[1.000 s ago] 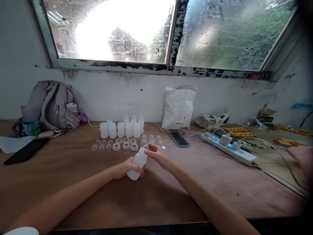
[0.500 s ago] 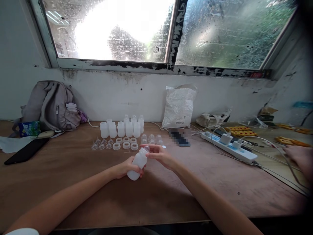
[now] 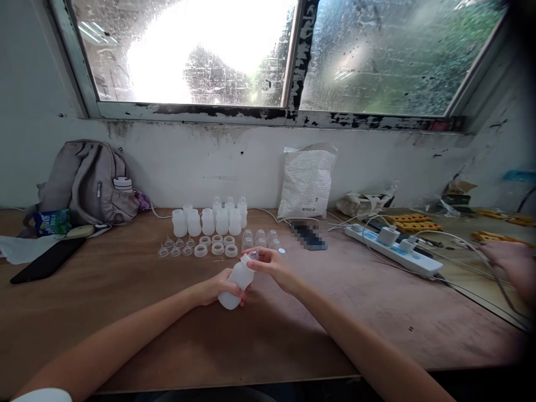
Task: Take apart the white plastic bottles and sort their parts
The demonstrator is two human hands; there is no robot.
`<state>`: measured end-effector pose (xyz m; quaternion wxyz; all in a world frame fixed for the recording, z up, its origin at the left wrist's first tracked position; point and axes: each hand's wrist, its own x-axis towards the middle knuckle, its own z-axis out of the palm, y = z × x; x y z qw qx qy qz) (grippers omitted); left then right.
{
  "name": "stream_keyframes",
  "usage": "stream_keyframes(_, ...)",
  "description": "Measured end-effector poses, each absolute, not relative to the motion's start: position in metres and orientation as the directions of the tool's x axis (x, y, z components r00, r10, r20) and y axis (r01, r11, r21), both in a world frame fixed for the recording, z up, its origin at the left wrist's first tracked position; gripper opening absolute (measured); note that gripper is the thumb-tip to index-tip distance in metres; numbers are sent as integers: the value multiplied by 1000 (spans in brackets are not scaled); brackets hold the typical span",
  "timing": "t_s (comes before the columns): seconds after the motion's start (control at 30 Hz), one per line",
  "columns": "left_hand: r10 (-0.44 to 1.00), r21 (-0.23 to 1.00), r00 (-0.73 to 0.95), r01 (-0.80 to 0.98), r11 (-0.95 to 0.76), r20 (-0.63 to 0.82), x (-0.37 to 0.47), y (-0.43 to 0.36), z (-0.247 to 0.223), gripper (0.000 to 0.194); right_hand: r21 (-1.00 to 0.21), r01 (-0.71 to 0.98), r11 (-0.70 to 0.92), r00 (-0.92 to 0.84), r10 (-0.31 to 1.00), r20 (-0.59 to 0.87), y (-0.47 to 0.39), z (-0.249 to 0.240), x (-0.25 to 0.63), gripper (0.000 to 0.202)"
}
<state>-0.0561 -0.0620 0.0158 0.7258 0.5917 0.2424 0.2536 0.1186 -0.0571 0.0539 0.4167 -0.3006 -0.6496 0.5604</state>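
Observation:
My left hand (image 3: 224, 287) is wrapped round the body of a frosted white baby bottle (image 3: 235, 282), tilted with its neck up and to the right. At the bottle's neck, my right hand (image 3: 270, 265) is closed, thumb and fingers round a clear bottle nipple (image 3: 254, 255). Whether the nipple touches the bottle's rim cannot be made out, since the fingers cover part of it. Beyond my hands stand rows of frosted bottles (image 3: 208, 222). In front of them lie several clear nipples (image 3: 176, 251), white collar rings (image 3: 217, 249) and clear caps (image 3: 260, 239).
A grey backpack (image 3: 90, 181) and a black phone (image 3: 48, 261) are at the left. Toward the right are a white bag (image 3: 307, 181), a blurred-out dark device (image 3: 309, 235) and a power strip (image 3: 393, 251) with cables. Another person's hand (image 3: 513, 262) shows at the right edge.
My right hand's fingers and the clear nipple have shifted slightly to the right at the bottle's neck, showing more of its rim. My left hand keeps its hold on the bottle.

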Motion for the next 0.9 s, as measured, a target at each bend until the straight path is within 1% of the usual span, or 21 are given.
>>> stream_keyframes(0.07,668,987,741,-49,152,-66,-55,-64,16,21,-950,53,309,-354,895,271,-57,50,117,21)
stream_keyframes(0.13,669,989,737,-11,149,-93,-55,-66,18,23,-922,119,368,-303,898,319,-59,49,115,21)
stream_keyframes(0.2,672,987,734,-13,160,-99,-55,-67,20,24,-942,49,333,-363,884,294,-63,50,114,23)
stream_keyframes(0.27,672,985,736,-49,165,-76,-55,-67,21,24,-969,-81,234,-472,847,244,-66,52,113,30)
stream_keyframes(0.33,683,985,728,-70,156,-56,-53,-66,22,22,-972,-168,161,-499,837,225,-67,52,112,35)
stream_keyframes(0.4,729,993,682,-43,112,-52,-49,-68,21,21,-968,-193,159,-418,879,228,-67,49,111,32)
stream_keyframes(0.43,771,997,636,-21,77,-46,-46,-70,20,20,-967,-177,183,-353,906,236,-67,47,110,29)
stream_keyframes(0.5,845,1000,534,-1,17,-14,-40,-76,20,20,-962,-102,254,-232,934,271,-68,46,109,24)
stream_keyframes(0.53,859,1000,512,-18,11,0,-37,-81,21,20,-959,-69,275,-207,936,284,-69,47,108,23)
stream_keyframes(0.57,850,998,526,-53,38,-4,-34,-85,24,20,-958,-62,279,-213,934,286,-70,50,108,22)
stream_keyframes(0.6,819,990,574,-101,102,-26,-32,-89,27,19,-960,-90,265,-250,927,279,-71,54,107,22)
stream_keyframes(0.7,623,904,779,-210,371,-75,-27,-95,41,20,-962,-252,104,-446,870,211,-71,70,106,24)
stream_keyframes(0.73,581,881,811,-225,415,-67,-25,-94,46,22,-959,-278,63,-479,856,195,-70,74,105,25)
stream_keyframes(0.77,578,879,814,-237,414,-52,-24,-92,50,23,-958,-282,46,-481,858,182,-68,77,104,25)
stream_keyframes(0.83,673,940,739,-208,270,-29,-22,-82,56,21,-964,-255,82,-395,901,181,-61,79,103,24)
stream_keyframes(0.9,801,990,599,-111,84,-1,-21,-69,57,16,-964,-203,173,-262,939,223,-53,78,101,24)
